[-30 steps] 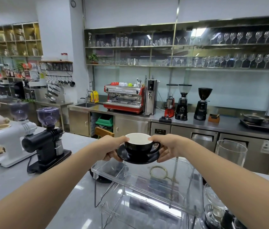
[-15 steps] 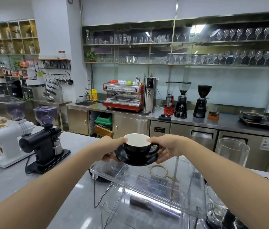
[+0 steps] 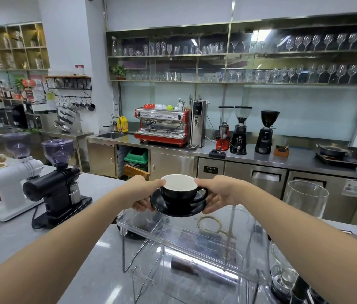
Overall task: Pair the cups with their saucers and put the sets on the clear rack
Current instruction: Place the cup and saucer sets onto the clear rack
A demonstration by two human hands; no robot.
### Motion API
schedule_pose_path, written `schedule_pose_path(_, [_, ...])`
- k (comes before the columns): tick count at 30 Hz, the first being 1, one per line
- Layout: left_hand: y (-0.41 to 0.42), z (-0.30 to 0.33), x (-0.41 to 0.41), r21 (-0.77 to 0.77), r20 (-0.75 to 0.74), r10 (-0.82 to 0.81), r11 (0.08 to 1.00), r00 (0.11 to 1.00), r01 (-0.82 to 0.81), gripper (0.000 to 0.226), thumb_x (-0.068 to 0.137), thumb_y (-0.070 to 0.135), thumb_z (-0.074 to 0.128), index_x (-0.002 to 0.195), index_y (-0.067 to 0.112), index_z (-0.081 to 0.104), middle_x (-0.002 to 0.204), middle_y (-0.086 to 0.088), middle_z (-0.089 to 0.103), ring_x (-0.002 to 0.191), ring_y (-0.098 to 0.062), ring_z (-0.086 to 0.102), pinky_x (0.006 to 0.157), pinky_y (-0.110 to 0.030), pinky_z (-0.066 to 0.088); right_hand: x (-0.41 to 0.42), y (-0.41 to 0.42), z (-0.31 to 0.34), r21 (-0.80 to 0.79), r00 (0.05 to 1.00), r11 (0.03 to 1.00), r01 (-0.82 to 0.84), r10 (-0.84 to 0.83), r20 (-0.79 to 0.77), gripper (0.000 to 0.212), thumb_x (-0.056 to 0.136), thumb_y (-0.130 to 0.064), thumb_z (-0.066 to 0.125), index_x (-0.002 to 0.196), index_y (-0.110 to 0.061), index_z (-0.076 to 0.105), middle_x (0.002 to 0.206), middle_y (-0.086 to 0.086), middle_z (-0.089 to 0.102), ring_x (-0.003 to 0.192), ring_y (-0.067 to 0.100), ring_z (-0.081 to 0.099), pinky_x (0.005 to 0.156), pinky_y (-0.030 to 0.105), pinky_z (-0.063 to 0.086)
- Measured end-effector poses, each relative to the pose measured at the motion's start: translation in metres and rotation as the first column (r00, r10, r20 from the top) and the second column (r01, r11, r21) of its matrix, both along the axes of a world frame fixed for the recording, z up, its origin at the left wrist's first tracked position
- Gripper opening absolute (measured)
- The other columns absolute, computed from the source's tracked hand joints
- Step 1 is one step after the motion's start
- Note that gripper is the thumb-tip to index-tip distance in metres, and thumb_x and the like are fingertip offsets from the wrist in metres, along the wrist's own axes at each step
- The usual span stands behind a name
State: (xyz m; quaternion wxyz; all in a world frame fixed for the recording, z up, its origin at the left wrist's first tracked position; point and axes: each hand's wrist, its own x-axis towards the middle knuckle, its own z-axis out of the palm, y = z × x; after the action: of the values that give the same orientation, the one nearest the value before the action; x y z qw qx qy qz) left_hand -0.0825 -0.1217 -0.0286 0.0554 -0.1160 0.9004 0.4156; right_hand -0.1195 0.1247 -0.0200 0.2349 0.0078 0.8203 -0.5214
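Head view: left hand (image 3: 143, 194) and right hand (image 3: 219, 195) grip the black saucer (image 3: 177, 209) with curled fingers, cup (image 3: 179, 189) on it, seemingly just above the clear rack (image 3: 195, 242) on the worktop (image 3: 8, 242).

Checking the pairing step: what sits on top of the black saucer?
A black cup with white interior stands on the black saucer, held by both hands. The cup looks empty; the saucer's centre is covered.
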Motion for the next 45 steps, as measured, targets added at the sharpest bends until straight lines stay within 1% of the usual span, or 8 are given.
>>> schedule_pose_path(16, [0.004, 0.001, 0.024, -0.11, -0.102, 0.018, 0.993, 0.995, -0.029, 0.058, 0.097, 0.056, 0.048, 0.095, 0.0, 0.065, 0.07, -0.012, 0.077, 0.042, -0.017, 0.068, 0.04, -0.023, 0.053, 0.042, 0.006, 0.012, 0.364, 0.967, 0.931, 0.035, 0.06, -0.247, 0.062, 0.098, -0.05, 0.047, 0.126, 0.005, 0.055, 0.098, 0.017, 0.07, 0.068, 0.031, 0.078, 0.062, 0.043, 0.065])
schedule_pose_path(22, [0.006, 0.009, 0.04, -0.234, -0.339, -0.016, 0.97, 0.941, -0.067, 0.052, 0.094, 0.046, 0.055, 0.077, 0.0, 0.073, 0.063, -0.01, 0.075, 0.05, -0.022, 0.072, 0.044, -0.027, 0.058, 0.062, 0.017, 0.018, 0.425, 0.92, 0.903, 0.058, 0.118, -0.375, 0.054, 0.098, -0.046, 0.05, 0.113, 0.003, 0.065, 0.093, 0.012, 0.071, 0.072, 0.027, 0.077, 0.063, 0.039, 0.065])
schedule_pose_path(25, [0.017, 0.012, 0.057, -0.288, -0.446, -0.087, 0.956, 0.891, -0.05, 0.052, 0.091, 0.046, 0.056, 0.076, 0.001, 0.076, 0.068, -0.015, 0.076, 0.064, -0.03, 0.074, 0.06, -0.039, 0.063, 0.075, 0.024, 0.019, 0.455, 0.877, 0.884, 0.106, 0.133, -0.462, 0.051, 0.097, -0.049, 0.051, 0.103, -0.001, 0.07, 0.087, 0.005, 0.071, 0.07, 0.021, 0.076, 0.068, 0.039, 0.065])
schedule_pose_path(28, [0.032, 0.013, 0.076, -0.374, -0.528, -0.174, 0.926, 0.831, -0.044, 0.043, 0.091, 0.049, 0.056, 0.087, 0.011, 0.076, 0.08, -0.005, 0.076, 0.075, -0.024, 0.069, 0.064, -0.035, 0.057, 0.092, 0.027, 0.021, 0.484, 0.816, 0.861, 0.159, 0.161, -0.555, 0.048, 0.095, -0.049, 0.053, 0.1, -0.006, 0.072, 0.084, 0.002, 0.073, 0.075, 0.018, 0.072, 0.074, 0.036, 0.063])
schedule_pose_path(32, [0.057, 0.011, 0.104, -0.457, -0.599, -0.318, 0.89, 0.735, 0.013, 0.044, 0.092, 0.055, 0.055, 0.105, 0.017, 0.072, 0.091, 0.002, 0.076, 0.083, -0.018, 0.066, 0.071, -0.035, 0.058, 0.124, 0.034, 0.024, 0.528, 0.765, 0.823, 0.211, 0.197, -0.613, 0.046, 0.092, -0.056, 0.055, 0.103, -0.015, 0.071, 0.09, -0.004, 0.07, 0.085, 0.012, 0.066, 0.071, 0.029, 0.056])
schedule_pose_path(36, [0.079, 0.008, 0.125, -0.501, -0.64, -0.443, 0.86, 0.628, 0.096, 0.047, 0.089, 0.059, 0.046, 0.094, 0.019, 0.071, 0.086, 0.004, 0.072, 0.077, -0.017, 0.064, 0.059, -0.03, 0.052, 0.153, 0.044, 0.024, 0.572, 0.739, 0.781, 0.252, 0.226, -0.635, 0.051, 0.093, -0.055, 0.053, 0.114, -0.01, 0.068, 0.116, 0.007, 0.071, 0.109, 0.026, 0.066, 0.094, 0.045, 0.055])
schedule_pose_path(41, [0.099, -0.006, 0.141, -0.549, -0.624, -0.56, 0.81, 0.544, 0.204, 0.058, 0.092, 0.061, 0.048, 0.131, 0.02, 0.064, 0.132, 0.004, 0.067, 0.123, -0.015, 0.058, 0.1, -0.03, 0.042, 0.19, 0.062, 0.018, 0.606, 0.705, 0.742, 0.287, 0.265, -0.658, 0.06, 0.095, -0.056, 0.048, 0.144, -0.02, 0.048, 0.148, -0.004, 0.051, 0.136, 0.015, 0.047, 0.111, 0.035, 0.041])
schedule_pose_path(45, [0.114, -0.015, 0.153, -0.566, -0.609, -0.619, 0.777, 0.496, 0.275, 0.058, 0.095, 0.059, 0.05, 0.139, 0.022, 0.058, 0.144, 0.005, 0.059, 0.135, -0.013, 0.049, 0.108, -0.026, 0.031, 0.215, 0.073, 0.009, 0.612, 0.693, 0.723, 0.32, 0.262, -0.672, 0.062, 0.097, -0.055, 0.045, 0.15, -0.022, 0.041, 0.157, -0.005, 0.039, 0.144, 0.013, 0.037, 0.117, 0.035, 0.031])
